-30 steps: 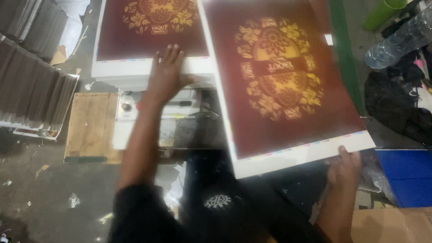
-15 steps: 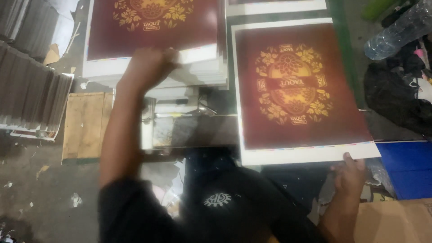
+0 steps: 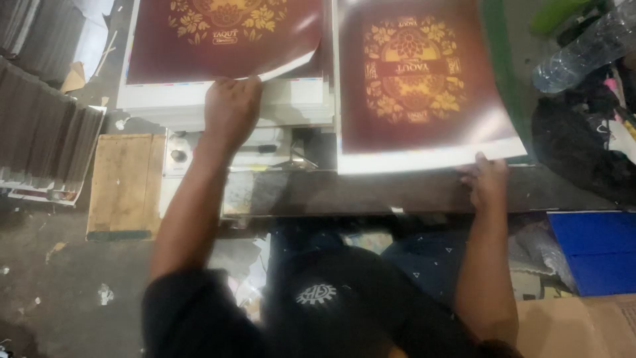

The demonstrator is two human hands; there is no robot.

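The top sheet on the stack at upper left runs off the top edge, so only the lower part of its gold ornament shows. The left hand covers part of that sheet's white margin, and its fingertips are tucked out of sight at the paper's edge. The printed sheet at upper centre-right is also cut by the top edge. The right hand has its fingertips hidden under this sheet's lower corner. The plastic bottle at upper right leaves the frame. The small coloured marks along the sheet margins are too small to tell.
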